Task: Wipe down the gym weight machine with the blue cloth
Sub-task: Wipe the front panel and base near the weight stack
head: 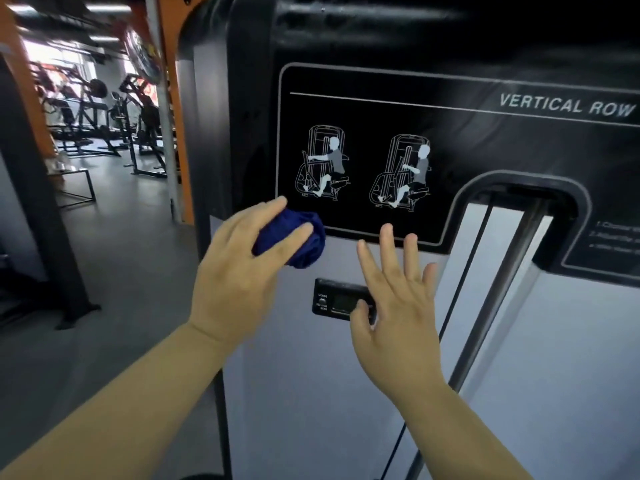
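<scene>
Left hand (239, 275) curls its fingers round the bunched blue cloth (304, 247) at the weight machine (311, 393) placard's (363, 112) lower corner (VERTICAL ROW); right hand (394, 317) hovers, fingers splayed, holding nothing.

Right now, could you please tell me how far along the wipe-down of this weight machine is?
No surface shows clear signs of wiping, so nothing is confirmed done. In hand: the left hand grips the bunched blue cloth at the lower left corner of the instruction placard; the right hand, fingers spread, is at the small display. Left, apparently: the placard, grey panel and display.
</scene>
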`<action>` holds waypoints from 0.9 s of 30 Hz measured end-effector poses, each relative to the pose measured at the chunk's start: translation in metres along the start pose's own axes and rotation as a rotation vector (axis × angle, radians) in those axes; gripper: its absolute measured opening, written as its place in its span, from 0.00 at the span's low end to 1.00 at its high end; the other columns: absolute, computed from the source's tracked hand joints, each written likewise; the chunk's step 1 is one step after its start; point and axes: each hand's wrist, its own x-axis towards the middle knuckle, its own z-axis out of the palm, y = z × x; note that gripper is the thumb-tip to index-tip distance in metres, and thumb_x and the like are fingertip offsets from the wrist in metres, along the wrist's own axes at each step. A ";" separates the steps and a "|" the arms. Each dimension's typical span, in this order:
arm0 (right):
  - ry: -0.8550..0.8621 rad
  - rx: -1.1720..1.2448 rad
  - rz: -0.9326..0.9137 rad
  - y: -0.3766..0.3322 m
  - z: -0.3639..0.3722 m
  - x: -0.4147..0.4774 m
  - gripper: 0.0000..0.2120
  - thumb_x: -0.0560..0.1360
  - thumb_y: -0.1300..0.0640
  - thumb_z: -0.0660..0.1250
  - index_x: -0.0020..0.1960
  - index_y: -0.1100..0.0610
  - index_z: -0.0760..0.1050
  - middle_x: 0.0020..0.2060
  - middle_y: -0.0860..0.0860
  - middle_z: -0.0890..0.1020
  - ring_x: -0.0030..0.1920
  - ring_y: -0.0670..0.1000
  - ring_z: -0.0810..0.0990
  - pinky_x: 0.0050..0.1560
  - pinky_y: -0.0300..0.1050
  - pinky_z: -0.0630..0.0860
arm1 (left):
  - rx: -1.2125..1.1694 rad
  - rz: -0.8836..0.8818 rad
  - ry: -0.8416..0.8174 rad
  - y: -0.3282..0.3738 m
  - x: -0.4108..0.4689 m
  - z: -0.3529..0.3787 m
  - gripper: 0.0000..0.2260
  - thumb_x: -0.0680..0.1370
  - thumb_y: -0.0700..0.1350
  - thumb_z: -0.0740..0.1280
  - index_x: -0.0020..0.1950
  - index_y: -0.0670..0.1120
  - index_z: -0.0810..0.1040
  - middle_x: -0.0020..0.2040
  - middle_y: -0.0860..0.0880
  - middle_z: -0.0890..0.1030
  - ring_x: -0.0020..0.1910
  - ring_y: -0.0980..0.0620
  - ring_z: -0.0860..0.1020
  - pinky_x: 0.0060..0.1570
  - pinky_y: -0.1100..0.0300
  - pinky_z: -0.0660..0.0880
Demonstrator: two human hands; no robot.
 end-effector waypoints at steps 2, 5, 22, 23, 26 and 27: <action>0.000 0.003 -0.004 0.000 0.001 0.000 0.37 0.74 0.65 0.63 0.79 0.52 0.55 0.79 0.43 0.44 0.79 0.50 0.40 0.77 0.48 0.34 | 0.027 -0.001 -0.011 0.001 -0.008 0.008 0.13 0.85 0.39 0.55 0.67 0.45 0.73 0.68 0.39 0.69 0.65 0.35 0.70 0.74 0.55 0.60; -0.025 -0.008 -0.007 0.003 0.000 0.000 0.38 0.74 0.65 0.64 0.79 0.51 0.54 0.79 0.43 0.43 0.79 0.50 0.39 0.76 0.47 0.33 | 0.067 0.001 -0.142 0.013 -0.073 0.023 0.14 0.84 0.39 0.53 0.67 0.46 0.73 0.70 0.40 0.68 0.68 0.34 0.68 0.73 0.48 0.62; -0.052 0.020 -0.041 0.015 -0.003 -0.012 0.35 0.75 0.66 0.65 0.79 0.54 0.58 0.80 0.46 0.49 0.79 0.51 0.42 0.77 0.47 0.35 | -0.009 -0.105 -0.174 0.026 -0.076 0.025 0.16 0.79 0.43 0.63 0.67 0.44 0.71 0.70 0.41 0.68 0.71 0.38 0.65 0.76 0.51 0.58; -0.059 0.014 -0.037 0.016 -0.002 -0.015 0.35 0.75 0.65 0.64 0.79 0.53 0.57 0.79 0.45 0.47 0.79 0.50 0.42 0.77 0.47 0.35 | -0.004 -0.112 -0.226 0.032 -0.093 0.026 0.17 0.78 0.43 0.63 0.68 0.45 0.71 0.69 0.42 0.68 0.70 0.38 0.65 0.76 0.53 0.57; -0.078 0.013 -0.011 0.013 0.001 -0.024 0.35 0.74 0.63 0.62 0.79 0.53 0.56 0.79 0.43 0.46 0.79 0.49 0.41 0.76 0.46 0.33 | -0.057 -0.202 -0.242 0.047 -0.105 0.022 0.17 0.77 0.41 0.62 0.66 0.48 0.72 0.69 0.45 0.69 0.67 0.38 0.68 0.76 0.58 0.56; -0.076 0.031 0.001 0.011 0.001 -0.025 0.35 0.74 0.63 0.62 0.79 0.53 0.56 0.79 0.44 0.47 0.79 0.49 0.41 0.76 0.46 0.33 | -0.080 -0.246 -0.193 0.050 -0.096 0.019 0.16 0.77 0.41 0.62 0.65 0.48 0.72 0.69 0.46 0.69 0.66 0.38 0.69 0.75 0.59 0.56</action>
